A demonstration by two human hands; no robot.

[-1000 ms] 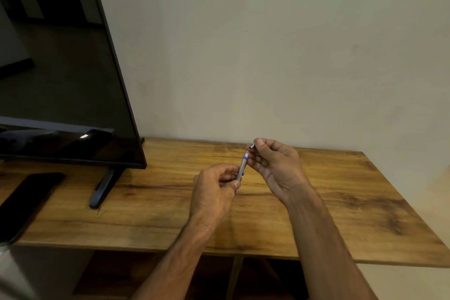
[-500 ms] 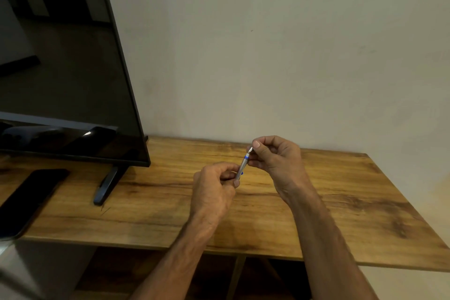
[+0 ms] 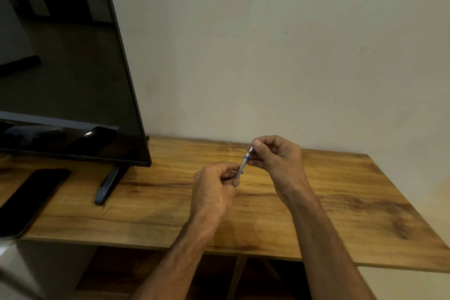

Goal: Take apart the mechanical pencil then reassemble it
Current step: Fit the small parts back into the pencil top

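A slim grey mechanical pencil (image 3: 243,162) with a blue band near its top stands tilted between both hands, above the wooden table (image 3: 341,202). My left hand (image 3: 214,190) grips its lower end, where a bit of blue shows by the fingers. My right hand (image 3: 275,156) pinches the upper tip between thumb and fingers. The lower part of the pencil is hidden inside my left fist.
A large dark screen (image 3: 60,68) stands at the left on a black foot (image 3: 107,185). A black phone (image 3: 31,197) lies flat near the table's left front edge. A pale wall rises behind the table.
Both hands keep their hold on the pencil and stay almost where they were. The right fingers have shifted slightly on the pencil's top end.
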